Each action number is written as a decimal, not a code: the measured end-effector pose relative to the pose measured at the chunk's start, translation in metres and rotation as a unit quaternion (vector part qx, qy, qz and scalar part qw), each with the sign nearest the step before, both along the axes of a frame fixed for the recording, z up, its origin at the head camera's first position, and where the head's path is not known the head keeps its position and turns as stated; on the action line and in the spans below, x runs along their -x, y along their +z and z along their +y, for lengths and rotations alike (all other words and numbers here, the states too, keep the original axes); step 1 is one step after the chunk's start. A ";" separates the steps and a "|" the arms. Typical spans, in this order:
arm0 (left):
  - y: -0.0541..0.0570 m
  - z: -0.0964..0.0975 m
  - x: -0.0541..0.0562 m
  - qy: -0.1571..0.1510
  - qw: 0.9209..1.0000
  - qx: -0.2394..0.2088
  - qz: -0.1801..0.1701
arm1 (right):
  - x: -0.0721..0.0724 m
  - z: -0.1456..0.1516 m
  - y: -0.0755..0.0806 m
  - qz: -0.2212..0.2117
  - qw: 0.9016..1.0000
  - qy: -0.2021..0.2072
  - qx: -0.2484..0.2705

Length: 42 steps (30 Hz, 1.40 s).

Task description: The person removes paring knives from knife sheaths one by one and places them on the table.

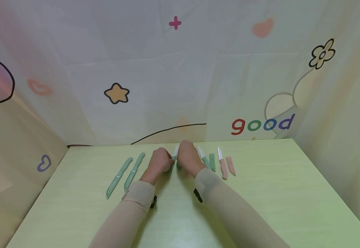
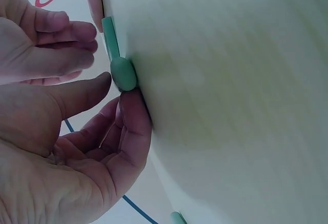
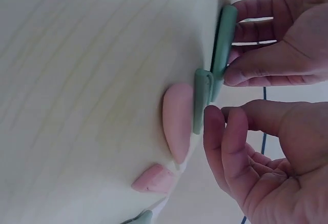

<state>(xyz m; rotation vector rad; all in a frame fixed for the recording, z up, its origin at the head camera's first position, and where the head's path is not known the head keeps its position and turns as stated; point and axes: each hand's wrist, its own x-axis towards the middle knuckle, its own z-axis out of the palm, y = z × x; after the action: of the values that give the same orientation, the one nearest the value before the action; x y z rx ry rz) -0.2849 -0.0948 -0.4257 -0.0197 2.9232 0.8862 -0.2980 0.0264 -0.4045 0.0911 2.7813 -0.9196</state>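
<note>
My left hand (image 1: 159, 161) pinches the handle of a green-handled knife (image 3: 224, 44) between thumb and fingers, low over the table. Its bare blade (image 1: 175, 150) points to the back wall. Close to its right lies a green sheath (image 3: 202, 98). My right hand (image 1: 188, 156) hovers just beside that sheath, fingers loosely bent with nothing between them; in the right wrist view its fingertips (image 3: 214, 119) come right up to the sheath. Next to these is a pink knife handle (image 3: 177, 124), mostly hidden under the right hand in the head view.
Two sheathed green knives (image 1: 119, 177) lie to the left. On the right are another green-handled knife (image 1: 205, 160), a green sheath (image 1: 212, 162), a pink-handled knife (image 1: 223, 167) and a pink sheath (image 1: 230, 166). A patterned curtain (image 1: 155, 113) hangs behind the table (image 1: 260, 206).
</note>
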 end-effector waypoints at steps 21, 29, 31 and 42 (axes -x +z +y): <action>0.005 -0.010 -0.011 0.010 0.999 -0.002 0.045 | -0.029 0.037 -0.004 0.088 0.991 0.081 -0.054; 0.011 -0.016 -0.025 0.012 0.998 0.017 0.051 | -0.050 0.044 -0.007 0.167 0.972 0.131 -0.098; 0.013 -0.018 -0.029 0.008 0.998 0.021 0.058 | -0.055 0.046 -0.009 0.191 0.964 0.145 -0.110; 0.021 -0.030 -0.043 -0.001 0.992 0.064 0.107 | -0.069 0.053 -0.014 0.320 0.908 0.208 -0.172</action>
<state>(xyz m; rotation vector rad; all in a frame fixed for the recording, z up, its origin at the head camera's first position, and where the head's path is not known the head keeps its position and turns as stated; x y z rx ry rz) -0.2421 -0.1250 -0.4046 0.0747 3.1745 0.7419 -0.2286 0.0793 -0.4184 -0.8684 3.3029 -0.3782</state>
